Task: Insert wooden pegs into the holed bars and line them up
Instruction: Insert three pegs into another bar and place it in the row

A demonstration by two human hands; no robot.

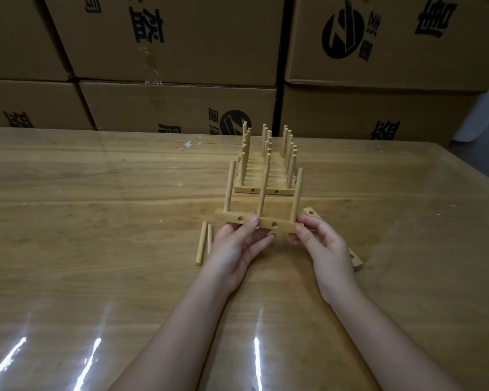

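Note:
A wooden holed bar (277, 224) with three upright pegs (262, 193) is at the table's middle. My left hand (235, 249) pinches its middle, thumb on the front face. My right hand (325, 246) grips its right end. Behind it stands a row of several finished bars (261, 190) with upright pegs, lined up one behind another. Two loose pegs (201, 244) lie flat to the left of my left hand. Another empty holed bar (311, 213) lies at an angle behind my right hand, partly hidden by it.
The wooden table (96, 221) is covered with glossy clear film. Stacked cardboard boxes (175, 52) form a wall along the table's far edge. A scrap of white paper (189, 144) lies near the far edge.

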